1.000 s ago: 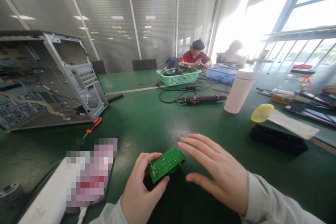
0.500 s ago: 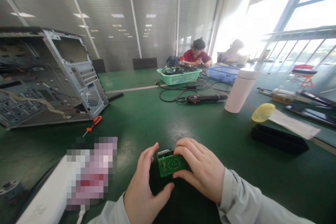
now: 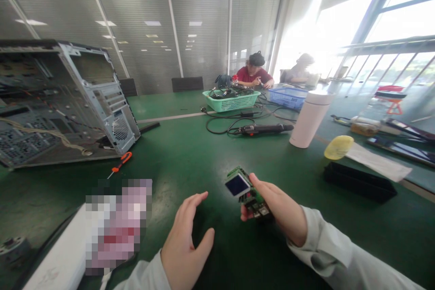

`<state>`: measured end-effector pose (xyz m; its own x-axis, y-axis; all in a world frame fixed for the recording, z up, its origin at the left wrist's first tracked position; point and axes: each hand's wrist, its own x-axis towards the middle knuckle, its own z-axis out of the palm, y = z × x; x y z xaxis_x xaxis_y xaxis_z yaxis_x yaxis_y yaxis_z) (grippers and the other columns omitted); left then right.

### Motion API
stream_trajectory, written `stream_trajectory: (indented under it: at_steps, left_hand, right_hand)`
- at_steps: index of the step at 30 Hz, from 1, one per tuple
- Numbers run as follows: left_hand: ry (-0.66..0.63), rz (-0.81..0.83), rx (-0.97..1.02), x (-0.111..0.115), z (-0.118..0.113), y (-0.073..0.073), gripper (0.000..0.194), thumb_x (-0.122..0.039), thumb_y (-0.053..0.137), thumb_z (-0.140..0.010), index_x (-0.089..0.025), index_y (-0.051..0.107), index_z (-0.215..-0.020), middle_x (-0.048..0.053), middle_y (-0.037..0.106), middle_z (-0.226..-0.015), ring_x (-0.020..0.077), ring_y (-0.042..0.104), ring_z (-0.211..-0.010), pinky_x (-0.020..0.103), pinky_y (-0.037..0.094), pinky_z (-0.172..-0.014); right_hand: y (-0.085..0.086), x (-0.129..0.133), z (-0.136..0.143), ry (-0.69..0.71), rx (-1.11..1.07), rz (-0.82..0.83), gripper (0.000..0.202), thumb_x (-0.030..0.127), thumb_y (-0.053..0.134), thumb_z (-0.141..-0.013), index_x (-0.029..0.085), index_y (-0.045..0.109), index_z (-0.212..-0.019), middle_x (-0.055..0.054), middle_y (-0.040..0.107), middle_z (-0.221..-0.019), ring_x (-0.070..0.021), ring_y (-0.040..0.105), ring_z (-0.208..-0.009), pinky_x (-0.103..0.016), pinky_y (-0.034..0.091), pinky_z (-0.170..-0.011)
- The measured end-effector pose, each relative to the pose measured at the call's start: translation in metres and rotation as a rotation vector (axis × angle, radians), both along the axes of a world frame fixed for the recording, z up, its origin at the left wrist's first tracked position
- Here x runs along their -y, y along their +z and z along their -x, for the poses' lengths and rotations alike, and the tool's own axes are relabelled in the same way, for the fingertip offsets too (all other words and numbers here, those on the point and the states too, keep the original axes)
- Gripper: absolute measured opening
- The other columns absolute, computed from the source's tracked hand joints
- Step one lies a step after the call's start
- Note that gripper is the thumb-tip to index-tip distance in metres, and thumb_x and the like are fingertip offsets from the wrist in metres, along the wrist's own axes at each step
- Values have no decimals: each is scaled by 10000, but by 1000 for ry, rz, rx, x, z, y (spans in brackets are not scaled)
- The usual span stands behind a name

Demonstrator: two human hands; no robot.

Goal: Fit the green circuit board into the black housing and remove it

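Note:
A green circuit board [image 3: 253, 197] with a small dark, white-edged screen [image 3: 237, 185] on it is gripped in my right hand [image 3: 280, 206]. The thumb lies along the upper side and fingertips show beneath. The screen faces me, tilted, and the palm hides the board's right end. To the left, my left hand [image 3: 188, 235] holds nothing; its thumb and fingers are spread apart, a short gap from the board. Both hands are over the green table [image 3: 190, 158].
An opened computer case [image 3: 68, 99] and an orange screwdriver [image 3: 121, 162] are at the left, with a white box [image 3: 57, 253] nearer. Ahead lie a corded power screwdriver [image 3: 261, 129] and a green basket [image 3: 233, 101]. A pink bottle [image 3: 310, 120] and black tray [image 3: 358, 182] stand right; two people sit beyond.
My right hand has turned the circuit board over, bringing its screen into view, and shifted it right and slightly up. My left hand stays open, now farther from the board.

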<state>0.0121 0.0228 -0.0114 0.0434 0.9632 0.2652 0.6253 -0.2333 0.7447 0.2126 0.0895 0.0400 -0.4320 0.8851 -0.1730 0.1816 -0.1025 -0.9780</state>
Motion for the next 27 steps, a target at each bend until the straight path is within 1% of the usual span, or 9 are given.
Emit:
stream_trajectory:
  at_steps: [3, 5, 7, 8, 10, 14, 17, 21, 27]
  left_hand:
    - [8, -54, -12, 1, 2, -6, 453, -176, 467, -832, -279, 454, -1273, 96, 508, -1327, 278, 459, -1274, 565, 335, -1072]
    - [15, -87, -6, 1, 2, -10, 452, -168, 472, -827, -313, 479, -1255, 71, 520, -1318, 270, 472, -1266, 548, 350, -1068]
    - [19, -87, -2, 2, 2, -12, 450, -162, 480, -819, -320, 500, -1240, 68, 526, -1316, 273, 480, -1261, 546, 359, -1062]
    - [20, -82, -2, 2, 2, -12, 446, -160, 484, -817, -316, 509, -1233, 72, 528, -1313, 276, 481, -1260, 548, 360, -1060]
    - [19, -72, -1, 2, 2, -12, 438, -157, 485, -814, -306, 521, -1224, 83, 531, -1306, 280, 482, -1259, 551, 358, -1059]
    - [27, -66, 4, 2, 1, -11, 422, -157, 480, -812, -305, 536, -1204, 82, 538, -1294, 274, 487, -1254, 545, 357, -1062]
    - [35, -51, 1, 1, 0, -9, 405, -163, 481, -804, -305, 558, -1175, 78, 551, -1281, 276, 494, -1248, 556, 355, -1060]
    - [25, 16, -13, 1, -1, 0, 372, -168, 474, -791, -252, 588, -1135, 116, 560, -1274, 294, 498, -1248, 587, 343, -1058]
    - [29, 18, -12, 2, -2, 4, 372, -153, 481, -779, -231, 601, -1122, 128, 580, -1260, 299, 516, -1231, 580, 363, -1047]
  right_hand:
    - [17, -11, -40, -172, 116, -2, 723, 860, 378, -646, 167, 516, -798, -70, 630, -644, -188, 628, -615, -320, 490, -643]
    - [25, -22, -83, -353, 320, -180, 739, 863, 375, -637, 179, 541, -864, -88, 655, -728, -212, 630, -674, -338, 482, -652]
    - [26, -33, -134, -515, 627, -454, 738, 850, 366, -629, 207, 568, -929, -80, 657, -780, -225, 611, -689, -363, 466, -669]
    - [25, -39, -160, -589, 783, -544, 747, 842, 369, -614, 224, 568, -984, -70, 647, -764, -231, 593, -659, -377, 454, -654]
    - [18, -49, -207, -654, 977, -578, 767, 820, 390, -580, 240, 564, -1049, -78, 653, -827, -242, 585, -647, -389, 444, -638]
    - [-4, -57, -268, -668, 1050, -510, 802, 790, 451, -500, 228, 559, -1061, -98, 651, -962, -237, 590, -656, -392, 460, -674]
    - [-17, -56, -281, -632, 1045, -485, 768, 792, 473, -498, 241, 567, -1024, -88, 659, -920, -244, 599, -665, -381, 464, -649]
    - [-19, -55, -272, -611, 1061, -469, 774, 808, 459, -511, 248, 574, -1032, -66, 659, -842, -236, 588, -592, -396, 471, -637]
    - [-17, -61, -252, -615, 1003, -450, 723, 766, 482, -458, 230, 573, -935, -110, 674, -966, -311, 649, -814, -443, 495, -777]
